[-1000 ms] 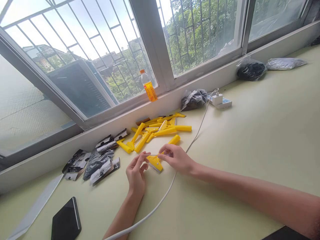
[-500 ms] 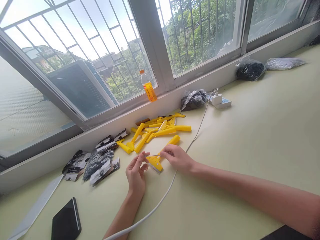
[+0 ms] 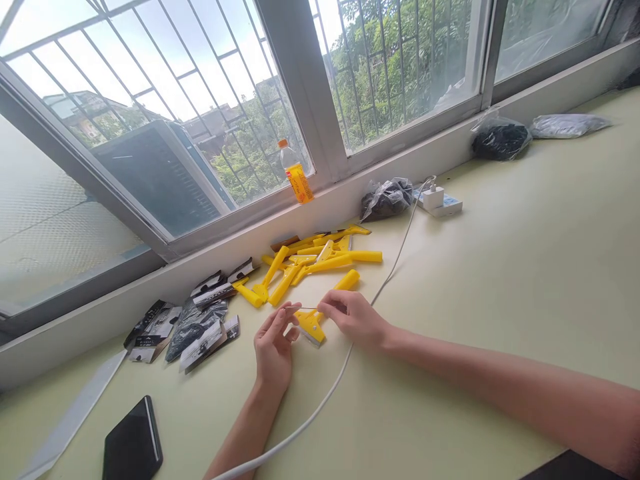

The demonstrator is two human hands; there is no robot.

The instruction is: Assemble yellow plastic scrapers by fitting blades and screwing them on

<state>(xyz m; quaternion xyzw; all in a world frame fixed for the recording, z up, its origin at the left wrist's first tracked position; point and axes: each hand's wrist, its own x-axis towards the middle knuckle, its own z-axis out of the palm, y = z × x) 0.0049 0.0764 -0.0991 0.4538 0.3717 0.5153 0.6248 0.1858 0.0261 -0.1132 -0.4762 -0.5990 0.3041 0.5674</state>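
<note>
A thin metal blade (image 3: 306,309), seen nearly edge-on, spans the gap between my two hands. Its left end is pinched by the thumb and fingertips of my left hand (image 3: 273,347). The fingers of my right hand (image 3: 353,316) close on the other end. Just beneath the blade, a yellow scraper (image 3: 311,325) lies on the table, its handle pointing away and partly hidden by my right hand. Beyond my hands lies a pile of several more yellow scrapers (image 3: 325,265).
Black-and-white packets (image 3: 213,343) lie left of the pile, and a black phone (image 3: 131,440) is nearer me. A white cable (image 3: 333,393) crosses the table from a charger (image 3: 433,197). Bagged dark items (image 3: 385,200) and a drink bottle (image 3: 299,180) stand near the window.
The blade and my fingertips have shifted very slightly, with the blade's tilt a little different. Everything else on the table stays in place.
</note>
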